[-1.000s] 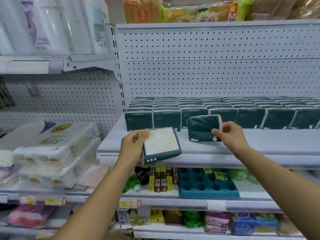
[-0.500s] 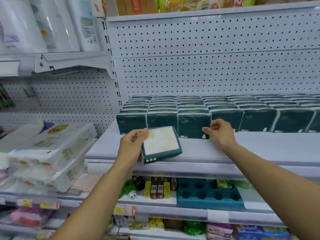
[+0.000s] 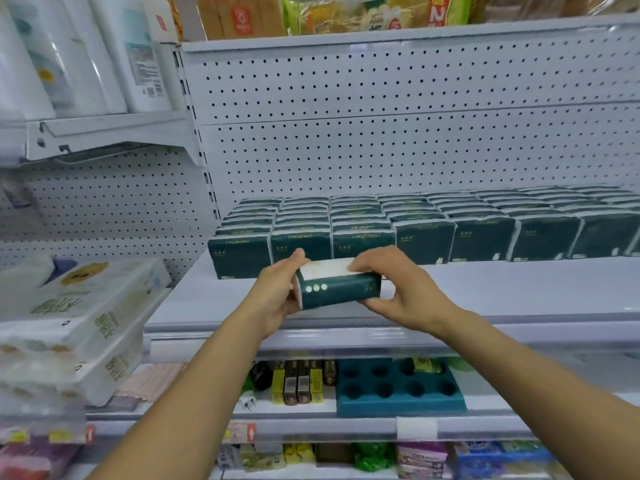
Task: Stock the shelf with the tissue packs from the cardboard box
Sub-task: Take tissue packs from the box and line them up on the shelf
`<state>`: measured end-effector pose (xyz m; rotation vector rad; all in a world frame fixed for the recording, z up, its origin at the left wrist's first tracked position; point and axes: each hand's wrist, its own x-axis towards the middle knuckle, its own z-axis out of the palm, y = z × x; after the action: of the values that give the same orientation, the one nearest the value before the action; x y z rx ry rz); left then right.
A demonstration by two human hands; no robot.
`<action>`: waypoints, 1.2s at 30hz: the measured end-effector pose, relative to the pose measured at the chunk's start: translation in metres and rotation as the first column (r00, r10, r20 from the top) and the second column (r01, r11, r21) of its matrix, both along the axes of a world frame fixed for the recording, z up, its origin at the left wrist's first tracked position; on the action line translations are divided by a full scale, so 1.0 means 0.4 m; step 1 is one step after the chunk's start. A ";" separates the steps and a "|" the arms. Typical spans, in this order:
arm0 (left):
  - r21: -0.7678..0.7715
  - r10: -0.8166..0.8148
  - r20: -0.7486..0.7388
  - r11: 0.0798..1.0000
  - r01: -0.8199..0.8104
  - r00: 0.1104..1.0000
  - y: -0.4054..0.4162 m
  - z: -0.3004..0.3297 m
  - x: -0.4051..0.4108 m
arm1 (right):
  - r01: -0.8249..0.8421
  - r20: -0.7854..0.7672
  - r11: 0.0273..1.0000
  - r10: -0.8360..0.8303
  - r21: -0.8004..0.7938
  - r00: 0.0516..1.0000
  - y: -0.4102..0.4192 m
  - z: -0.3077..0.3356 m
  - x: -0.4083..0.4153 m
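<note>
tissue pack [image 3: 337,287] held above shelf [image 3: 485,292] | left hand [image 3: 277,296] grip curled round left end | right hand [image 3: 398,289] grip pinching right end | stocked row [image 3: 415,230] behind

Two bare forearms in view, reaching up from the bottom edge, with no sleeve showing anywhere along their visible length. No watch, ring, bracelet or glove visible on left hand [image 3: 273,299] or right hand [image 3: 398,289]. Fingernails short and unpainted where visible, finer detail lost to blur.
</note>
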<state>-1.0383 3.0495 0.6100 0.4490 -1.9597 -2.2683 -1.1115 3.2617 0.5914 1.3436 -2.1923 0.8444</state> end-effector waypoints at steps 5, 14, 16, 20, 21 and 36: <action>0.083 -0.118 -0.067 0.989 0.124 0.991 -0.004 0.004 0.001 | 0.193 0.694 0.892 0.165 -0.408 0.701 0.029 0.038 0.018; -0.156 -0.081 -0.225 0.987 0.046 0.971 0.050 0.032 -0.037 | 0.294 0.768 0.895 0.079 -0.334 0.635 0.061 0.032 0.031; -0.271 -0.095 -0.272 0.963 0.019 0.957 0.070 0.049 -0.053 | 0.284 0.627 0.931 -0.082 -0.229 0.775 0.073 0.041 0.033; -0.519 -0.288 -0.291 0.849 0.102 0.912 0.142 0.058 -0.071 | 0.222 0.420 0.959 -0.132 -0.174 0.898 0.108 0.047 0.016; -0.548 -0.322 -0.285 0.828 0.121 0.903 0.157 0.054 -0.075 | 0.250 0.429 0.948 -0.146 -0.197 0.891 0.123 0.045 0.008; -0.905 -0.267 -0.187 -0.328 -0.271 0.946 0.070 -0.027 -0.262 | 0.692 0.671 0.701 -0.431 -0.171 0.603 0.265 -0.043 -0.182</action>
<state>-1.1432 3.0774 0.5992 -0.2296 -2.5963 0.2345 -1.1843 3.3676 0.5740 0.0772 -2.4355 1.4738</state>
